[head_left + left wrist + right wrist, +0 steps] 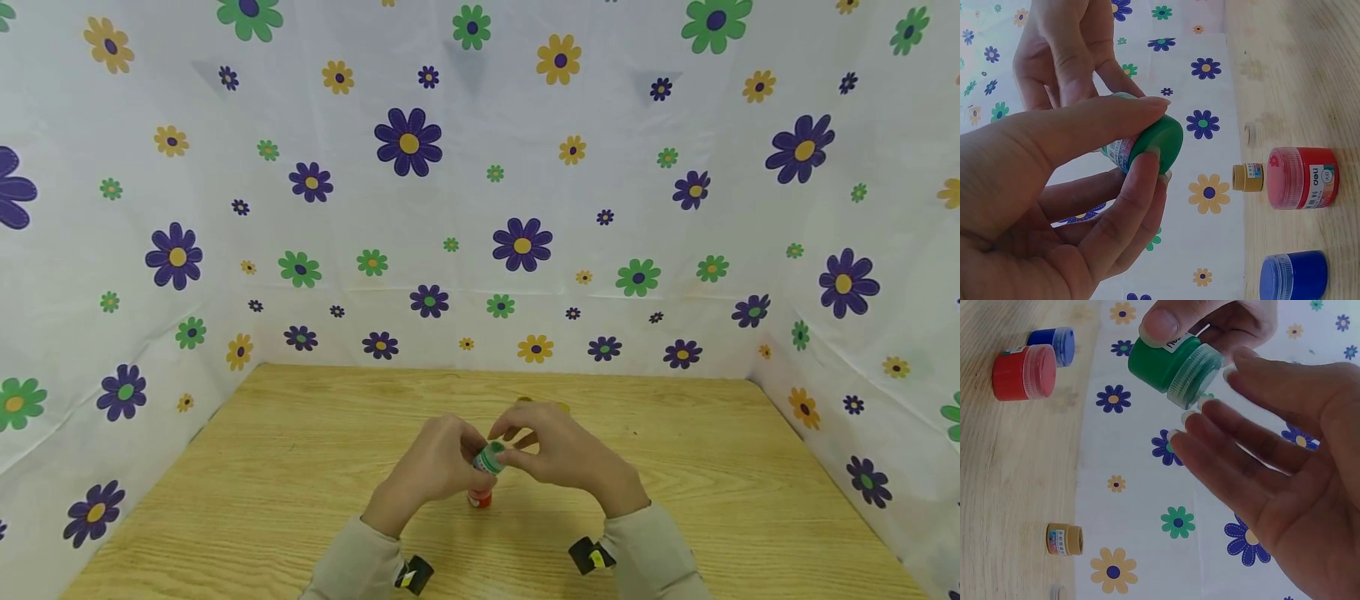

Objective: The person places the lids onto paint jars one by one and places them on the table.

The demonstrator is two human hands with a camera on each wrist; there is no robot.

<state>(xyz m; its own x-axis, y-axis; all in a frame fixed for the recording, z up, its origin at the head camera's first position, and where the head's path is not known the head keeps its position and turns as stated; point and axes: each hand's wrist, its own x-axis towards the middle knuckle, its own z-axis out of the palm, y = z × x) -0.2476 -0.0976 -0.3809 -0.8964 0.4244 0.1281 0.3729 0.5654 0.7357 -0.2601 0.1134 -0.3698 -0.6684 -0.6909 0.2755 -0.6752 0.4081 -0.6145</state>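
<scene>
A green paint jar with a clear screw lid (pixel 1169 365) is held up and tilted in my left hand (pixel 435 462), pinched between thumb and fingers. Its lid faces my right hand (pixel 566 450). In the right wrist view, the right hand's fingers (pixel 1241 450) are spread and loosely extended beside the lid, with the thumb close to the lid's rim; whether they touch it I cannot tell. Below the raised hands a red paint jar (pixel 480 500) stands on the table, partly hidden by the left hand in the head view.
A blue paint jar (pixel 1294 278) stands near the red one. Farther back is an ochre paint jar (pixel 1247 177), with another small object (pixel 1249 133) beside it. The wooden table (pixel 300 467) is bordered by white flower-print cloth (pixel 480 208).
</scene>
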